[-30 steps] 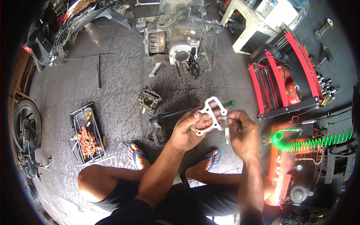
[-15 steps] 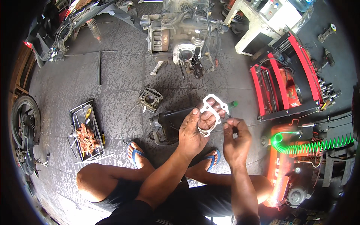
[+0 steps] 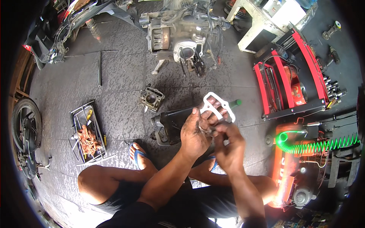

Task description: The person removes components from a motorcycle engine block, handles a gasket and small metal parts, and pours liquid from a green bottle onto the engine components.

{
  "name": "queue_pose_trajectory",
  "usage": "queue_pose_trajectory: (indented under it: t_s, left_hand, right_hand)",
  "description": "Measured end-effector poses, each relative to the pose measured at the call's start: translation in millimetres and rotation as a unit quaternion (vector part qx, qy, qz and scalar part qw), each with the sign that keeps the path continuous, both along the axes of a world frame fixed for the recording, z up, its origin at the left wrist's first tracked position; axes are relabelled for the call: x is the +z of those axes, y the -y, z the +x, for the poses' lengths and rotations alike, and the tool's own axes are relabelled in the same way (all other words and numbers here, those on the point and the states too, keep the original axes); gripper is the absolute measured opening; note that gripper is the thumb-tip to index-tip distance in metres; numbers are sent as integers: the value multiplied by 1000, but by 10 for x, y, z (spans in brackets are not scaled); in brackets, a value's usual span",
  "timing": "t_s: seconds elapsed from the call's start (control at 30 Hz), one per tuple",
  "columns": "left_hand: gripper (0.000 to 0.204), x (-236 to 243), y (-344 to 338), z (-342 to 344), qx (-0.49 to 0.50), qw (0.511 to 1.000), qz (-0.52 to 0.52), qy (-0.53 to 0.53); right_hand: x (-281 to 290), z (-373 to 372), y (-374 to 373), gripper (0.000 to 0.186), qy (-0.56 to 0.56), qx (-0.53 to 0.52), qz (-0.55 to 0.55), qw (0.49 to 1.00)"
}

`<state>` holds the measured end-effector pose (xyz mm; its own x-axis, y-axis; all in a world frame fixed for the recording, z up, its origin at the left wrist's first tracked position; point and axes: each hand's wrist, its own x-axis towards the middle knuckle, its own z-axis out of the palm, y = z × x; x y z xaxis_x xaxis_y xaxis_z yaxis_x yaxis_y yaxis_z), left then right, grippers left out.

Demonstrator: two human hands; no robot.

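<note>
My left hand [image 3: 194, 135] is closed around a white, flat engine gasket [image 3: 232, 114] with large cut-out openings. Its thumb stands up along the near left side, and its dirty fingers show behind the openings. My right hand [image 3: 230, 148] overlaps the gasket's lower end, with thumb and fingers pinched together. Those fingertips are slightly blurred, and whatever lies between them is hidden. Below and beyond my hands, a black casing [image 3: 173, 127] lies on the floor. A metal cylinder block [image 3: 151, 99] sits just past it.
A partly dismantled engine [image 3: 171, 32] stands ahead. At left are a tray [image 3: 102, 146] of tools and brownish parts and a wheel [image 3: 36, 125]. A red-and-black tool cart [image 3: 321, 81], an orange compressor [image 3: 280, 167] and a green coiled hose [image 3: 304, 149] flank the right.
My right hand has moved left and slightly up, from the gasket's right corner to its lower end. The gasket has tilted and shifted slightly in my left hand.
</note>
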<state>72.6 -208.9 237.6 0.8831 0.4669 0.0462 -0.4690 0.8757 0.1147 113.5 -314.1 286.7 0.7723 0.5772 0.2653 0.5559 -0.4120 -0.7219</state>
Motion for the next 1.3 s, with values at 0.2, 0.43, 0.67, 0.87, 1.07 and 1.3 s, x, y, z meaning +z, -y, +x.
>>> queue_pose_trajectory:
  t_s: [0.2,0.43,0.67,0.87,1.07,1.3]
  left_hand:
    - [62,3,16,18,14,999,25,-19]
    - [61,-19,41,2,14,1000,18,-3]
    - [55,-11,33,9,44,998,5,39]
    - [53,-13,83,38,74,997,-14,25]
    - [57,10,106,27,110,993,39,-11]
    - [57,23,128,78,144,988,59,0]
  right_hand:
    - [8,-5,-24,13,-37,0,67,997]
    - [8,-38,-38,10,-94,-41,51,993]
    - [-102,-131,-17,8,-13,26,9,1000]
    - [-113,-80,-36,5,-170,-16,92,981]
    - [-95,-70,-82,5,-175,-65,91,978]
    - [-131,-33,-59,8,-219,-46,100,969]
